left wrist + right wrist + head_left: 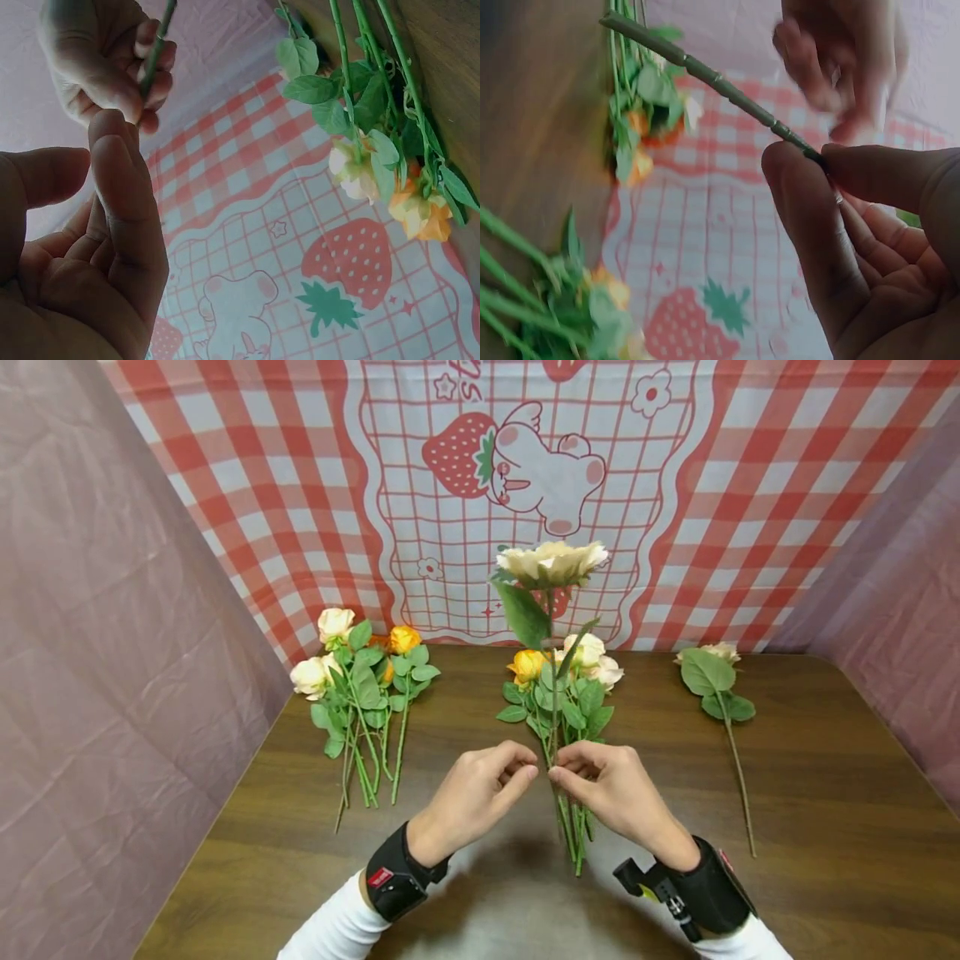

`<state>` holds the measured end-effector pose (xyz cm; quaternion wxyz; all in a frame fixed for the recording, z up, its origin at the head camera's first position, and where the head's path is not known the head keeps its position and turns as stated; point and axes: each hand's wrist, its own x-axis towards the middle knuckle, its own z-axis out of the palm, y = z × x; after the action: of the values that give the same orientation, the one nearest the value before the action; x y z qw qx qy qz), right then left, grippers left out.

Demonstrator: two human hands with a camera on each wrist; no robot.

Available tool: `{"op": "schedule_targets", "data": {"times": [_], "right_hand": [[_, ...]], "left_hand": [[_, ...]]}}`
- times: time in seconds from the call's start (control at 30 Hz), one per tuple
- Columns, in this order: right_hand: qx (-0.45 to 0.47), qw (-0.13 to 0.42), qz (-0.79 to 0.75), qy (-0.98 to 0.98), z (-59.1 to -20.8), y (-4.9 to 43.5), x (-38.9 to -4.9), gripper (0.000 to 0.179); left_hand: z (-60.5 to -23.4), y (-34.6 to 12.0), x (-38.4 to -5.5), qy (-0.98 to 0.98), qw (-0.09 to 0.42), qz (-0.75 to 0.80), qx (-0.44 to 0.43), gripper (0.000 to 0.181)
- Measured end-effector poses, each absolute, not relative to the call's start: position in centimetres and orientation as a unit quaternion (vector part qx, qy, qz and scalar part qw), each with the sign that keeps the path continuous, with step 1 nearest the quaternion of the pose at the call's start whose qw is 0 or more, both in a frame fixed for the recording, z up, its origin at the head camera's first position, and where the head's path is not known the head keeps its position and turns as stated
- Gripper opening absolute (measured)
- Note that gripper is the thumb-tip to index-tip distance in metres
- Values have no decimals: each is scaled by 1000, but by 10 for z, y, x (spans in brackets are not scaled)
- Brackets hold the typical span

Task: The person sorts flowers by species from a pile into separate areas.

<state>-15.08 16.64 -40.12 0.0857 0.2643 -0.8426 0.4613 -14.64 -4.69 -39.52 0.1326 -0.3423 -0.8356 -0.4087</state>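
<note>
A tall cream flower [551, 564] stands upright in front of me, its bloom facing up and broad green leaves below it. My right hand [611, 785] pinches its stem [727, 88] between thumb and fingertips; the right wrist view shows the cut end sticking out past the fingers. Just left of the stem is my left hand [480, 789]. Its fingers are loosely bent, with a gap between thumb and forefinger [124, 180] and nothing held. Behind the raised flower lies a bunch of roses [588, 656], cream and orange, partly hidden by it.
Another bunch of cream and orange roses [367, 681] lies on the left of the brown wooden table [255, 860]. One more cream flower [738, 760] with a long stem lies at the right. A red-and-white checked cloth [285, 502] hangs behind, with pinkish cloth at both sides.
</note>
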Motion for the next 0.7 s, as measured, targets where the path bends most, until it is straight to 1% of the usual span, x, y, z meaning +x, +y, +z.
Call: {"op": "schedule_targets", "data": {"times": [0.3, 0.7], "right_hand": [[167, 143, 413, -884, -384, 212, -163, 11], [62, 189, 333, -922, -374, 284, -175, 19]], "left_hand": [[-396, -47, -146, -843, 143, -389, -343, 7], [-394, -47, -145, -846, 137, -386, -342, 7]]}}
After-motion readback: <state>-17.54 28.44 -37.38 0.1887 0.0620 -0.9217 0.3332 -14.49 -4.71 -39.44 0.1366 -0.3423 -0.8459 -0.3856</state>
